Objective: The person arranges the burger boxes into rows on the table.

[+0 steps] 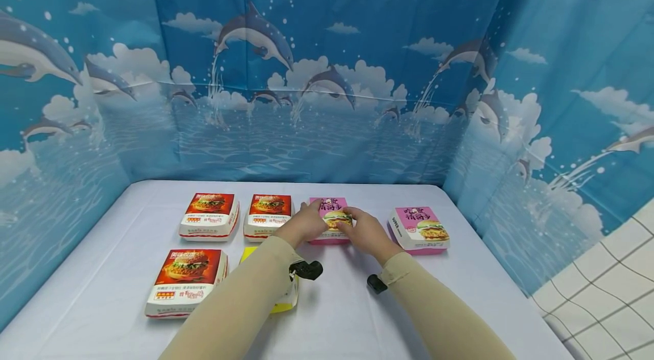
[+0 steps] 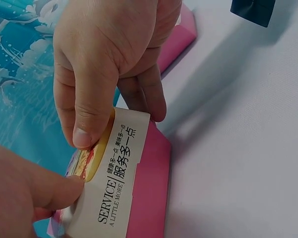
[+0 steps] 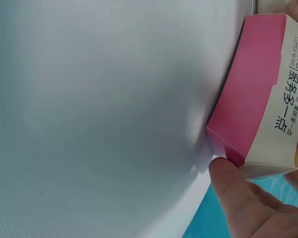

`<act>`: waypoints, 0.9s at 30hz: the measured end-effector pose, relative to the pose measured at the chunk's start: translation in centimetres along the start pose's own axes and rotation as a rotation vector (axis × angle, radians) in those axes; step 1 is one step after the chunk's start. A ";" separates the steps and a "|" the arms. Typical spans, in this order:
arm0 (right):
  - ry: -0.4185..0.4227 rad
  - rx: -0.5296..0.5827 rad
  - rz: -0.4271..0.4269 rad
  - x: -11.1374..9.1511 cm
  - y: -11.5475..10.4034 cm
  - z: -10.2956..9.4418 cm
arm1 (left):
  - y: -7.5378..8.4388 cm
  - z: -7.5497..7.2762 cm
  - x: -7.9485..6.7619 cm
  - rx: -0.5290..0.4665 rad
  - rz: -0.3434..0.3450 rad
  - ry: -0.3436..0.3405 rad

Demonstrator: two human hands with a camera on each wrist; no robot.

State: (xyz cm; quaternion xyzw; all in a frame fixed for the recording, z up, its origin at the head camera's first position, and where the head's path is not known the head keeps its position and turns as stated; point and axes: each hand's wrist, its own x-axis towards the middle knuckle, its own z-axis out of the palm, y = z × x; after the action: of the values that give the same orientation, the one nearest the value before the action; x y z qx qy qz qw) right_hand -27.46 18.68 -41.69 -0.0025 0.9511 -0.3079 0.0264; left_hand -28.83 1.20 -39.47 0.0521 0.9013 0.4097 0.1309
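Note:
A pink and white burger box (image 1: 329, 239) lies near the back middle of the table, with both hands at its sides. My left hand (image 1: 308, 222) holds its left side; in the left wrist view, that hand's thumb (image 2: 64, 192) lies on the top edge, the other fingers mostly hidden. On the right side, my right hand (image 1: 369, 233) grips the box with the thumb (image 2: 84, 124) on top and fingers against the end wall. The right wrist view shows the box's pink lower wall (image 3: 251, 69) and a finger (image 3: 224, 171) of my right hand touching its corner.
Another pink burger box (image 1: 420, 229) stands to the right. Red burger boxes sit at left: two at the back (image 1: 209, 216) (image 1: 268, 215), one nearer (image 1: 186, 280). My left forearm partly covers a yellow box (image 1: 286, 306). A dolphin-print curtain (image 1: 306, 138) borders the white table (image 1: 92, 292).

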 end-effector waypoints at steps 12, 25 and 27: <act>-0.002 0.001 -0.013 -0.2 0.0 -0.1 | 0.2 -0.2 -0.5 -0.019 0.001 0.007; 0.001 0.007 -0.007 -0.2 0.1 -0.2 | 0.3 -0.3 -0.6 0.001 0.014 0.021; 0.002 0.009 -0.004 -0.3 0.1 -0.3 | 0.4 -0.3 -0.7 0.016 0.017 0.021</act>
State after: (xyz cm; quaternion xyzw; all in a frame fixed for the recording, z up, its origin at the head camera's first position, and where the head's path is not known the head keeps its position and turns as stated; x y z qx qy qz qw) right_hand -27.22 18.96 -41.50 -0.0038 0.9496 -0.3123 0.0247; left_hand -28.28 1.10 -38.86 0.0566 0.9054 0.4040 0.1177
